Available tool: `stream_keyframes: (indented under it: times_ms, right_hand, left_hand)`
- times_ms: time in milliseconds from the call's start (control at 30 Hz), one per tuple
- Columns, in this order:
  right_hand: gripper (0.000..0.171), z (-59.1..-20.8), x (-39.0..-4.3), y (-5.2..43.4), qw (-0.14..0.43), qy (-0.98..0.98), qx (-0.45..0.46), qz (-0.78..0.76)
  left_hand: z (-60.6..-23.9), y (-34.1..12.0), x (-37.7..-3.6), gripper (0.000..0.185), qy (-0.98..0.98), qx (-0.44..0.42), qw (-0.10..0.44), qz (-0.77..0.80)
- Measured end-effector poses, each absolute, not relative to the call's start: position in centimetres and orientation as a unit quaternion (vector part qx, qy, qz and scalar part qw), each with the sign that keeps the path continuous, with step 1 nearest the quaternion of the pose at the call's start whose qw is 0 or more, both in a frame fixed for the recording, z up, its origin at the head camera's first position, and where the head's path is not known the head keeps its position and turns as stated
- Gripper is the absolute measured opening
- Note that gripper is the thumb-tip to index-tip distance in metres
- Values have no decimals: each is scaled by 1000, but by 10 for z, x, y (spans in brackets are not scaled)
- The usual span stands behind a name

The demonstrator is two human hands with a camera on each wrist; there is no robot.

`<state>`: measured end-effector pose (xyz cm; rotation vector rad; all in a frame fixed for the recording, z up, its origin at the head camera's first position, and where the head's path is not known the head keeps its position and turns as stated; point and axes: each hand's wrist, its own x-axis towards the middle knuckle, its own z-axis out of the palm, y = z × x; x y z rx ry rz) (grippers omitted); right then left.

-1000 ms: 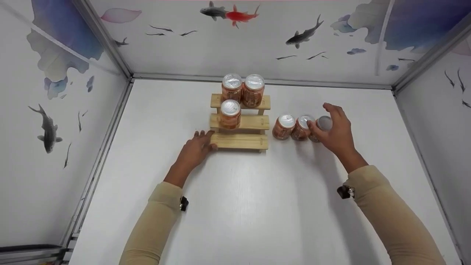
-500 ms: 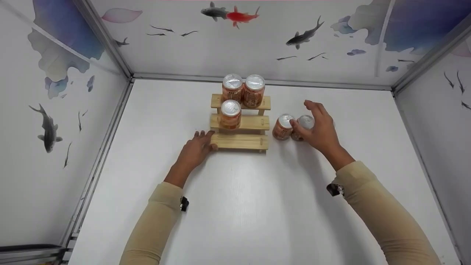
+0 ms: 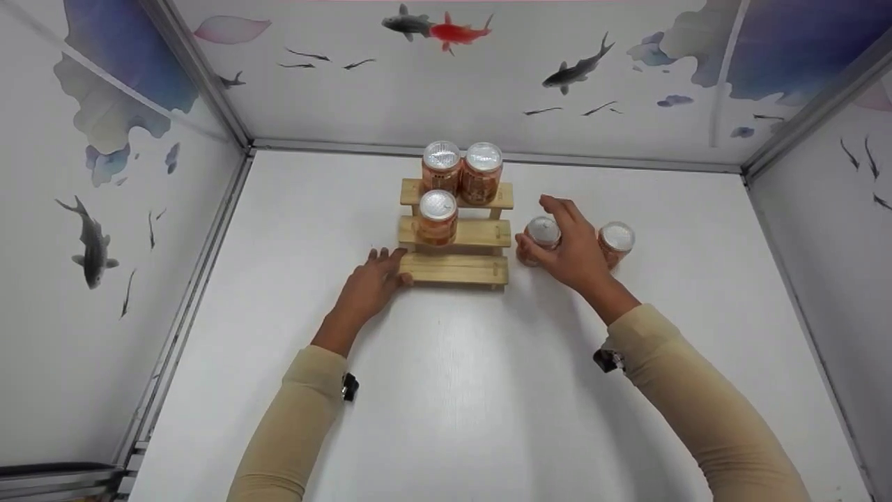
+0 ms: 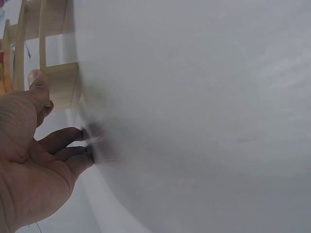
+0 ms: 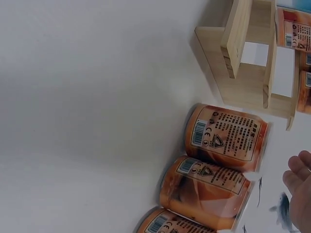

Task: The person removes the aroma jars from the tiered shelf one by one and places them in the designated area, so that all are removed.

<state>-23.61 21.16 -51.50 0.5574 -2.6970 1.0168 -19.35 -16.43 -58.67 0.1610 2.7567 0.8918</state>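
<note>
My left hand [image 3: 368,284] grips the left end of the lowest step of a three-tier wooden rack [image 3: 456,269]. In the left wrist view its thumb presses the step's edge while other fingertips meet the tabletop. My right hand [image 3: 580,254] hovers with spread thumb and fingers about the top of the leftmost loose can [image 3: 543,230], an orange-labelled can with a silver lid. The right wrist view has three such cans in a row, the middle can [image 5: 206,187] being hidden by the hand in the head view. A third can [image 3: 617,239] stands to the right.
Two cans stand on the top step, the right one [image 3: 482,174] beside its twin [image 3: 440,167]. Another can [image 3: 437,217] occupies the left of the middle step. White panels with painted fish [image 3: 460,32] enclose the white table [image 3: 446,390] at the back and sides.
My right hand has moved left along the row, from the rightmost can over to the leftmost, uncovering the rightmost. My left hand, the rack and the cans have stayed in place.
</note>
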Motion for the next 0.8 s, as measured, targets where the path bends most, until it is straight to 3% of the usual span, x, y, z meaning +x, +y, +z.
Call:
stream_keyframes:
  times_ms: [300,500,800]
  right_hand:
    - [74,-514,-237,188,111,-900,222,360]
    - [73,-515,-238,174,112,-899,236,352]
    - [73,-512,-238,157,82,-904,240,344]
  left_hand:
    - [-614,-172,-203,78,942,67,94,316]
    - [-591,-165,-196,69,942,64,112,310]
    - [-589,-162,-196,66,952,63,113,279]
